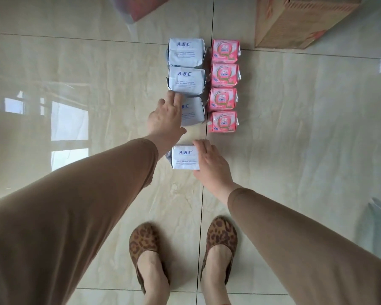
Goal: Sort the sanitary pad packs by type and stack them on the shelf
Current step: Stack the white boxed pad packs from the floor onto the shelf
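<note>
Gripping loose blue pack [185, 159] by its right edge with right hand [211, 164], near the blue column; left hand [165, 116] flat, unclenched on third pack [193, 111]; light, soft, slippery wrap, best pinched at sides

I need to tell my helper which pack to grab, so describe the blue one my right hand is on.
On the glossy beige tiled floor, find the column of pale blue ABC packs beside the pink packs. The one meant lies nearest the feet, split from its column by a gap, right hand alongside.

"ABC" on pale blue packs [186, 51]; pink packs' [225, 51] print unreadable.
</note>
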Available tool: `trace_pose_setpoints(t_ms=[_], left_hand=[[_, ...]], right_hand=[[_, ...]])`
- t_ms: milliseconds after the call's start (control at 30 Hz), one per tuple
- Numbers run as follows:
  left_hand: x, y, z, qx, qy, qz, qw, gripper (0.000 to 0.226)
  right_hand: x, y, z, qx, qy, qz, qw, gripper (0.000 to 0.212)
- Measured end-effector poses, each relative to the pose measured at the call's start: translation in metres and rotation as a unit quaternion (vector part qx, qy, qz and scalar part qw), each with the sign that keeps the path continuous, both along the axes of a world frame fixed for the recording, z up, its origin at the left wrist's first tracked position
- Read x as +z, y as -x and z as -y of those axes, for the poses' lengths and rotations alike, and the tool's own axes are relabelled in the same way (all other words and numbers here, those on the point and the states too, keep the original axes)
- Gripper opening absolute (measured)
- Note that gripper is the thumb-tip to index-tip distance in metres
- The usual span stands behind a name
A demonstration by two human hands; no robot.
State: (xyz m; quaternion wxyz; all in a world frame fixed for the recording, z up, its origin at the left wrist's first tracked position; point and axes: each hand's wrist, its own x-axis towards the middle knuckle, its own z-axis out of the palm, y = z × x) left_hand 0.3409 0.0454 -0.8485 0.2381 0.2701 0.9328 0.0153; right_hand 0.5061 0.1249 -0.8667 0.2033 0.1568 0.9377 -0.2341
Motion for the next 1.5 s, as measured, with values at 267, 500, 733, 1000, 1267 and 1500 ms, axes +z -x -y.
trace_pose_setpoints(t_ms=[267,500,733,1000,1267,1500], left_hand=[[0.036,-0.021,0.036,0.074,-0.024,0.083,0.993,0.062],[0.17,-0.036,0.102,0.159,-0.116,0.167,0.966,0.063],[0.384,-0.015,0.125,0.229,-0.219,0.135,0.939,0.06],[0.639,0.045,0.15,0.165,-0.315,0.036,0.934,0.063],[0.774,0.1,0.122,0.081,-0.366,-0.019,0.927,0.06],[0.823,0.192,0.023,-0.015,-0.349,-0.057,0.935,0.056]], right_hand=[[0.04,-0.038,-0.005,-0.083,0.112,-0.01,0.99,0.061],[0.182,-0.047,-0.012,-0.206,0.227,-0.005,0.952,0.085],[0.404,-0.001,-0.007,-0.263,0.317,-0.072,0.908,0.051],[0.666,0.051,-0.016,-0.268,0.409,-0.19,0.851,0.062],[0.791,0.102,-0.057,-0.244,0.401,-0.289,0.834,0.064],[0.821,0.17,-0.13,-0.259,0.403,-0.33,0.813,0.058]])
